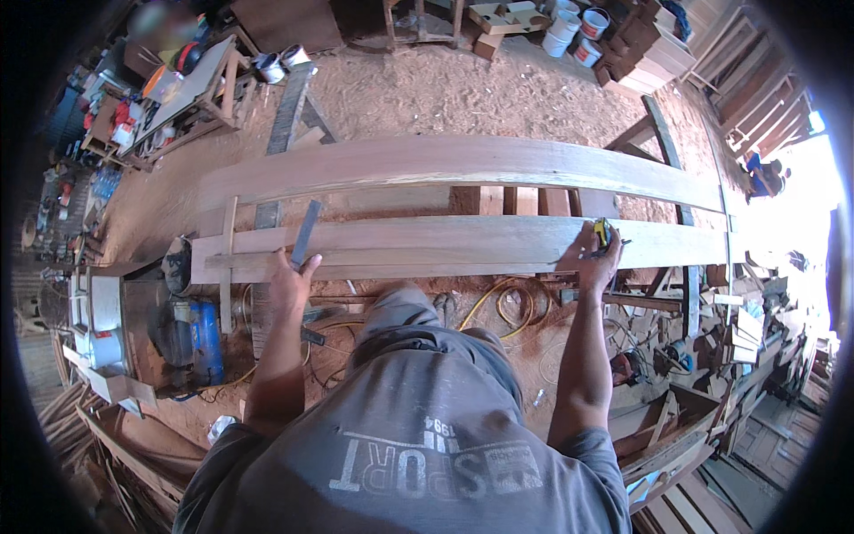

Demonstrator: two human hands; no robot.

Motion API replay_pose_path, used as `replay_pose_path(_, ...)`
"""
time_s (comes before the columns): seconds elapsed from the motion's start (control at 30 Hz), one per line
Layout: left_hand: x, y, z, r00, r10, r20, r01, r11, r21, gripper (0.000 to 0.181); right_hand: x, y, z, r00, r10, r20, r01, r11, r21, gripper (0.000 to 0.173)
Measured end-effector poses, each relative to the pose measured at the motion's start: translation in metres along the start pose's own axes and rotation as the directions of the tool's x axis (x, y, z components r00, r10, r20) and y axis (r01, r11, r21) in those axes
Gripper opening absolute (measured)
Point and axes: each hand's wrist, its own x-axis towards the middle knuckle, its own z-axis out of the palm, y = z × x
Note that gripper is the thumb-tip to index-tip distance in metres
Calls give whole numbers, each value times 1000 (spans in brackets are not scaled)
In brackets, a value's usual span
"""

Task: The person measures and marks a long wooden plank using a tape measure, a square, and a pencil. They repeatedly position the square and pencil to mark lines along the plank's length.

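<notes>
Two long wooden boards lie across wooden trestles before me, the far board (pixel 427 160) apart from the near board (pixel 427 233). My left hand (pixel 291 277) grips the lower end of a flat grey metal blade (pixel 306 230), perhaps part of a square, over the near board's left part. A yellow and black tape measure (pixel 602 233) is in my right hand (pixel 600 260) at the board's right part, with a thin dark item, perhaps a pencil, by the fingers. A narrow wooden strip (pixel 373 258) lies along the near board's front edge. Slim crosspieces stand at both board ends.
A trestle (pixel 267 320) stands left and another (pixel 690 300) right. A yellow hose (pixel 484 300) coils on the dirt floor by my legs. A blue tank (pixel 205 344) stands at left, with wood offcuts (pixel 747 327) heaped at right. White buckets (pixel 564 30) stand beyond the boards.
</notes>
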Motion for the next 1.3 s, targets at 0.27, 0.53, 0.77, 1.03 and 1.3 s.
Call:
replay_pose_path(0.27,5,-2,-3,997,76,-13,-75,996,55,107,-92,-46,12,992,-70,105,48,978,202,40)
replay_pose_path(0.53,-18,37,-8,977,209,-45,-205,976,71,87,-114,-52,6,997,61,52,-62,998,18,61)
replay_pose_path(0.77,-25,49,-3,973,224,-50,-217,969,121,86,-100,-48,9,990,138,34,-139,990,21,78)
replay_pose_path(1.03,-26,52,-8,985,175,-5,-173,974,145,87,-102,-57,22,979,203,30,-204,979,16,82)
replay_pose_path(1.3,-57,81,-30,962,235,139,-248,965,87,110,-103,-68,-5,973,229,-39,-216,952,219,66)
